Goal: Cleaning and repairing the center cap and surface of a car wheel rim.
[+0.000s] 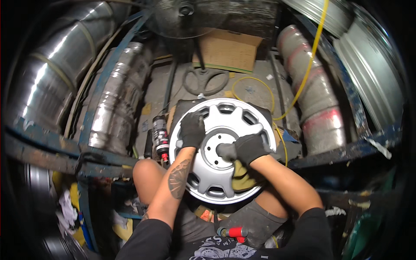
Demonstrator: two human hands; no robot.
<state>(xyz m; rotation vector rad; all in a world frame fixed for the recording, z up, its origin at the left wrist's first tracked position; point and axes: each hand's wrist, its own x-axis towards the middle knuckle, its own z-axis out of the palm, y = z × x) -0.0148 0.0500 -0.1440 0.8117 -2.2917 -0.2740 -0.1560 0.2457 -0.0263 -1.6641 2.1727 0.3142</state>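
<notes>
A silver wheel rim (214,113) lies face up over my lap, its hub with bolt holes near the middle. My left hand (193,128), in a dark glove, grips the rim's upper left part, fingers curled at a spoke opening. My right hand (249,148), also gloved, is closed by the hub, with its grey fingertips over the centre. From under it hangs an olive-yellow cloth (244,178), spread over the rim's lower right; the palm side of this hand is hidden. A red-ended air tool (234,232) rests near my lap.
A black and red bottle (160,138) stands left of the rim. A yellow hose (310,65) hangs down at the right and coils on the floor. Stacked rims (115,99) line both sides behind blue metal frames (97,104). Ahead are a fan (186,9) and cardboard (227,50).
</notes>
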